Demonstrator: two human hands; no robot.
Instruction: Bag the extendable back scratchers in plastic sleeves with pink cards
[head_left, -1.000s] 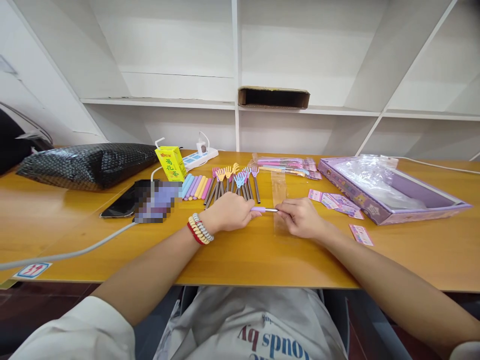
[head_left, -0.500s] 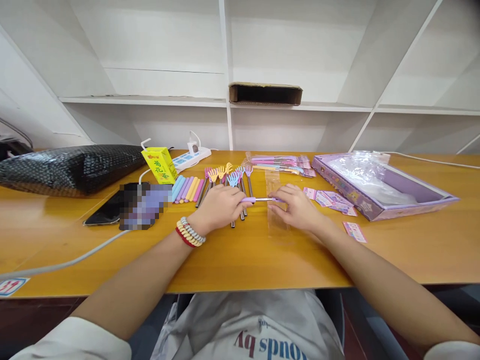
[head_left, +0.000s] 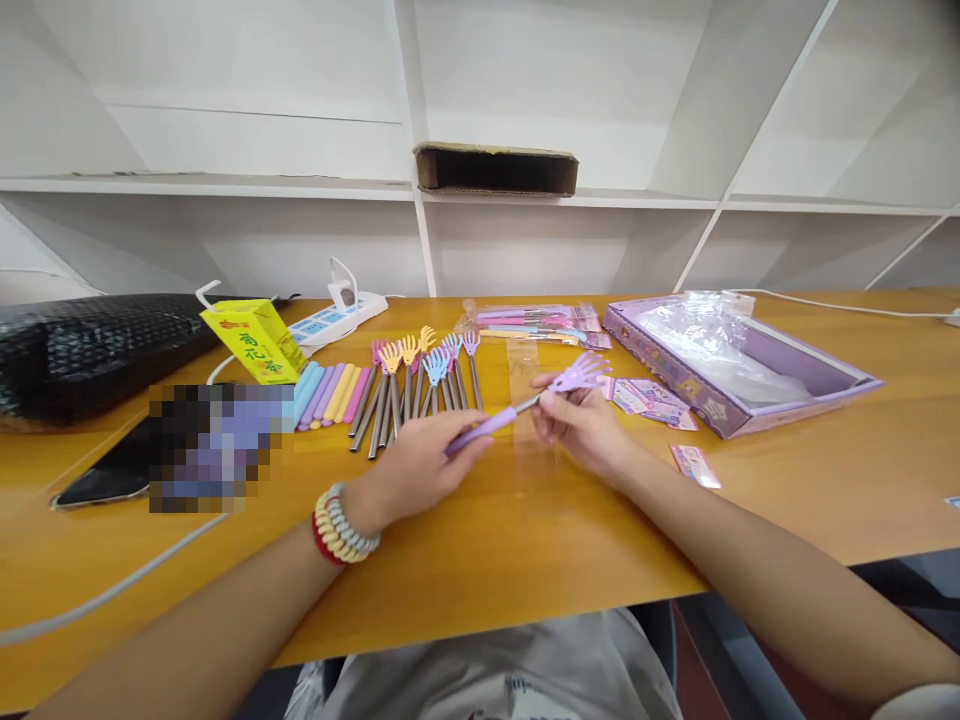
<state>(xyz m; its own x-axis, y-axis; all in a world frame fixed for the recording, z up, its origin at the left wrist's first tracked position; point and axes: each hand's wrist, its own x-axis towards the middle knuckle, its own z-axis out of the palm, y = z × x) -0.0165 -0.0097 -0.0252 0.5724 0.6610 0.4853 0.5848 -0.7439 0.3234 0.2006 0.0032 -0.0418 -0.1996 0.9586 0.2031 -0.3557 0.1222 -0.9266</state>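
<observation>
A purple back scratcher (head_left: 582, 371) with a claw-shaped head and metal rod spans my two hands. My left hand (head_left: 420, 462) is closed around its purple handle. With thumb and fingers, my right hand (head_left: 583, 425) pinches the rod just below the claw. A clear plastic bag (head_left: 523, 380) lies flat on the table between the hands, partly hidden by the right one. Beyond my left hand lie several claw heads on metal rods (head_left: 405, 385) in yellow, blue, pink and purple. Left of them is a row of pastel handles (head_left: 330, 395).
Packed scratchers (head_left: 536, 322) lie at the back. Printed cards (head_left: 652, 400) and a purple box (head_left: 739, 425) holding clear plastic are at right. At left are a yellow drink carton (head_left: 255, 342), a power strip (head_left: 337, 320), a phone (head_left: 105, 465) and a black padded parcel (head_left: 97, 350).
The scratcher has tilted, its claw end rising on the right and now showing above my right hand. My left hand has shifted down the handle. The view has swung slightly right.
</observation>
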